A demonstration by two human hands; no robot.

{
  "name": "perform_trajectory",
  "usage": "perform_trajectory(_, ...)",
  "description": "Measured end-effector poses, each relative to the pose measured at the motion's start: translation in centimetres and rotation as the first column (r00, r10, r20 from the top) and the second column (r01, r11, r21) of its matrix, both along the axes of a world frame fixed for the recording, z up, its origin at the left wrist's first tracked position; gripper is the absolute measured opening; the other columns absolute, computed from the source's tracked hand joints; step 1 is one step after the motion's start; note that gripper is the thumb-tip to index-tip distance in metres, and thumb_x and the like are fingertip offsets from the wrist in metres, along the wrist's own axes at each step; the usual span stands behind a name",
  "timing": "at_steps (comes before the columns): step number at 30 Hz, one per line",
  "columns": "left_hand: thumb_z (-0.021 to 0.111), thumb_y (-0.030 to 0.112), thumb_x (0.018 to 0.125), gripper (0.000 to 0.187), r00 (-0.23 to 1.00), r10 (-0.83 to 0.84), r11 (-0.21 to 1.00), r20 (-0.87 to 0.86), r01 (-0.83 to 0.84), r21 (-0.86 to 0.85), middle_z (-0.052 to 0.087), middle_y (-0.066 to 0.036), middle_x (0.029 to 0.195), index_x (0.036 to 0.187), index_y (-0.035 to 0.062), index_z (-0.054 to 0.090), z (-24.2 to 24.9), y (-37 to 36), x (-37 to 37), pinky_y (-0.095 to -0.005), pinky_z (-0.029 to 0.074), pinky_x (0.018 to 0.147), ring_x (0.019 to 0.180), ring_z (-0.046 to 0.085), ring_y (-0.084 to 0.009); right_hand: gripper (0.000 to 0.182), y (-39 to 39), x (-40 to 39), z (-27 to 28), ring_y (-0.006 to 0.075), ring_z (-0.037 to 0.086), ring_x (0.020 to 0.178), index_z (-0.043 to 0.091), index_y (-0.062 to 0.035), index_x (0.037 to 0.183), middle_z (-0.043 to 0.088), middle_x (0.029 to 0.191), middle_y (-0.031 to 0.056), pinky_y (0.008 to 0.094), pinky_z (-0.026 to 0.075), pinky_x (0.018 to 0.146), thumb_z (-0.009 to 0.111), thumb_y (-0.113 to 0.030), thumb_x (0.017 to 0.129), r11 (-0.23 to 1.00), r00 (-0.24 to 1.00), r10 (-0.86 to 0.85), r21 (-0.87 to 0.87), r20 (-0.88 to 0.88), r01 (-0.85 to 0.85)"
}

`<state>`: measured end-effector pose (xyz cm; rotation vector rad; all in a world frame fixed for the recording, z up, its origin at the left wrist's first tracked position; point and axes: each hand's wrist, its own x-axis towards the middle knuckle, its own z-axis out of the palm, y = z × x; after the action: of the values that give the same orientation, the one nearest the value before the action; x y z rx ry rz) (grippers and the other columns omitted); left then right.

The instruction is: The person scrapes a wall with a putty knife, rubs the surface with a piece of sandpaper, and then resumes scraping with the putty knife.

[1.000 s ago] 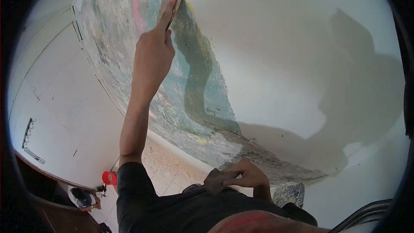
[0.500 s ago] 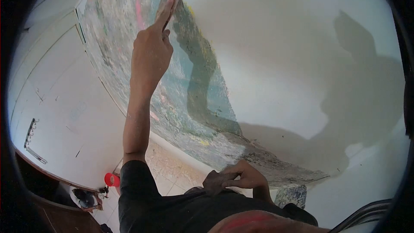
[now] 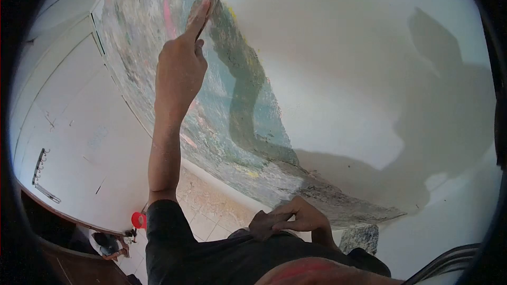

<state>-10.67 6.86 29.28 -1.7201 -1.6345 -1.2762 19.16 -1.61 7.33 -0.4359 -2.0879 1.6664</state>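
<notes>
Head view: the left hand [image 3: 179, 71] is raised against the wall [image 3: 343, 74], and a small flat scraping pad [image 3: 203, 8] is gripped in it, with the forefinger laid straight along the pad's back. The pad is pressed flat to the wall at the border between the scraped, mottled patch [image 3: 232, 111] of grey-green with pink and yellow flecks and the plain white paint to its right. The arm's shadow is thrown on the patch just beside the hand. The right hand [image 3: 293, 219] is held low against the dark shirt [image 3: 211, 256], its fingers curled shut on a fold of the fabric. To the left, a white door [image 3: 68, 142] with a row of hooks [image 3: 41, 159] is seen. Below it, on the tiled floor [image 3: 211, 211], a small red object [image 3: 139, 219] is seen, too small to be identified.
</notes>
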Motion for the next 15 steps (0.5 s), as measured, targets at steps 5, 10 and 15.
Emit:
perform_trajectory(5, 0.054, -0.002, 0.091, 0.067, 0.998, -0.058, 0.997, 0.012, 0.057, 0.058, 0.064, -0.022, 0.073, 0.148, 0.0313, 0.041, -0.3, -0.2, 0.0, -0.0476, 0.047, 0.058, 0.056, 0.061, -0.0351, 0.038, 0.3, -0.3, -0.1, 0.018, 0.072, 0.081, 0.069, -0.0034, 0.117, 0.075, 0.098, 0.0131, 0.0334, 0.057, 0.077, 0.076, -0.021, 0.084, 0.998, 0.995, 0.049, 0.045, 0.091, -0.053)
perform_trajectory(10, 0.056, -0.006, 0.09, 0.075, 0.998, 0.009, 0.998, 0.063, -0.004, -0.065, 0.06, -0.004, 0.134, 0.15, 0.0329, 0.036, 0.2, 0.3, -0.1, -0.0379, 0.056, 0.068, 0.063, 0.063, -0.019, 0.038, 0.6, -0.7, -0.3, 0.0199, 0.073, 0.085, 0.067, -0.0037, 0.12, 0.073, 0.103, 0.0144, 0.0328, 0.059, 0.079, 0.075, -0.018, 0.086, 0.995, 0.996, 0.069, 0.071, 0.064, -0.074)
perform_trajectory(15, 0.052, 0.001, 0.094, 0.065, 0.949, -0.278, 0.96, 0.147, 0.281, -0.003, 0.063, -0.012, 0.087, 0.152, 0.0256, 0.034, -0.4, 0.0, -0.5, -0.0352, 0.048, 0.052, 0.049, 0.055, -0.0211, 0.039, 0.5, -0.9, -0.1, 0.02, 0.073, 0.086, 0.067, -0.0036, 0.121, 0.073, 0.104, 0.0136, 0.0323, 0.059, 0.078, 0.076, -0.018, 0.085, 0.993, 0.993, 0.091, 0.066, 0.081, -0.096)
